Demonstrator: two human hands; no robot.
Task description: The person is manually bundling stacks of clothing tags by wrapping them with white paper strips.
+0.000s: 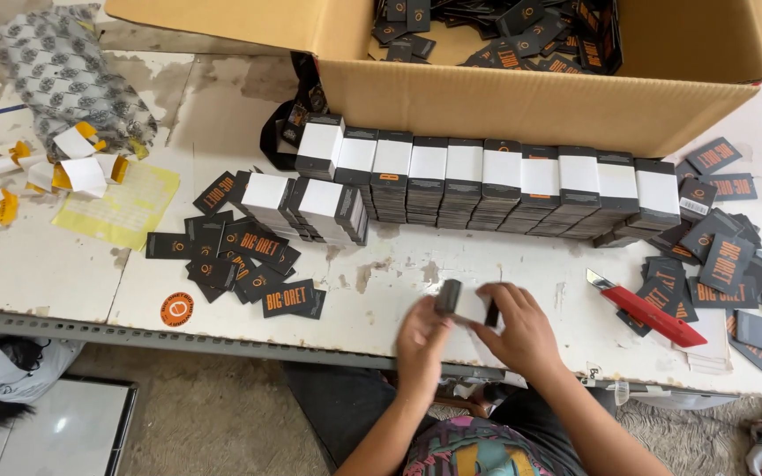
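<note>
Stack: small bundle of dark tags [448, 296], lower centre of the frame, above the table [381, 282] edge.
Left hand [422, 339]: I see it closed on the bundle's end.
Right hand [522, 330]: fingers pinch a blurred dark piece beside it.
Handling: I judge it light, stiff, prone to fanning; grip both short edges.
Nearby: banded stacks [487, 189], red cutter [646, 310].

matt cardboard box [522, 106], worn painted table [399, 273]
</note>
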